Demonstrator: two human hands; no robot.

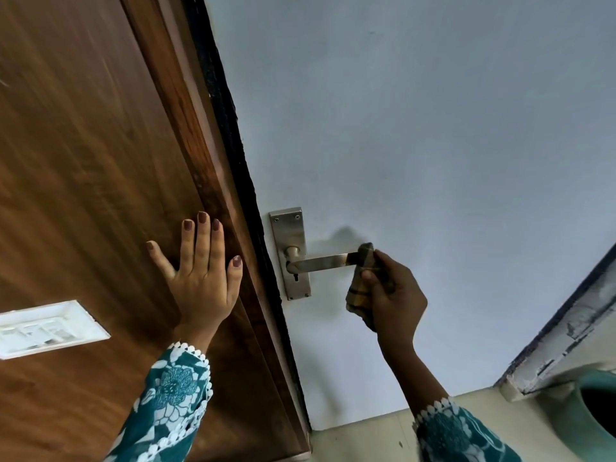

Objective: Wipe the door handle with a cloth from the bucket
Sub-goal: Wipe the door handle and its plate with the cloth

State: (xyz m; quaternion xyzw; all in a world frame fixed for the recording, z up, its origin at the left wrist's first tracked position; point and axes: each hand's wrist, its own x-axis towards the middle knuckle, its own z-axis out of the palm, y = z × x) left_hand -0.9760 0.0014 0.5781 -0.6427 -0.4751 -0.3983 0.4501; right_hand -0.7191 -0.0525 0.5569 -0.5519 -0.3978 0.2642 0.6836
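A pale door [433,128] fills most of my view, with the brown wooden panel [83,161] to its left carrying a white switch plate [46,328]; I read the task as well into its wiping stage, the cloth already out of its container and on the metal. My left hand [203,278] lies flat and spread against the wood, fingers open, holding nothing, seemingly bracing. My right hand [393,291] is closed around a bunched checked cloth [361,278], pinching it over the outer tip of the lever handle [320,262], whose steel backplate [291,251] sits near the door's edge. The cloth wraps that far end and hangs below the fist; the stretch of lever between it and the pivot is bare, and I cannot judge by sight whether that part is wiped yet. By my reckoning the inner length, the pivot and perhaps the plate remain, along with returning the cloth. At lower right, on the floor beside a scuffed painted frame [566,345], a teal bucket [576,425] is partly cut off by the edge of view; its mouth is dark and I cannot tell what it holds.
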